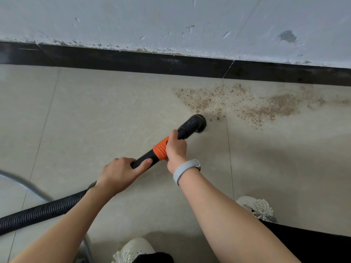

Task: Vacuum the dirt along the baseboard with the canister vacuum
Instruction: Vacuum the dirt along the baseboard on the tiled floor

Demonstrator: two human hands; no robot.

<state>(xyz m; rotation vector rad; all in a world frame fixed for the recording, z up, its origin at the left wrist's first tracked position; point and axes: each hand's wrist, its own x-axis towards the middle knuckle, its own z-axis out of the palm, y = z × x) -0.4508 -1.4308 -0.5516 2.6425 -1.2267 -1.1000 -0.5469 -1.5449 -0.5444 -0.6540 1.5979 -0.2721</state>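
Observation:
A black vacuum wand with an orange collar ends in a round black nozzle pressed to the beige tile floor. My right hand grips the wand at the orange collar. Further back, my left hand holds the black tube where the ribbed hose joins. Brown sandy dirt is spread on the floor right of the nozzle, just below the dark baseboard. The nozzle sits at the dirt's lower left edge.
A white scuffed wall rises above the baseboard. My two pearl-trimmed slippers stand on the tiles near the bottom. A grey curved metal edge shows at lower left. A grey band is on my right wrist.

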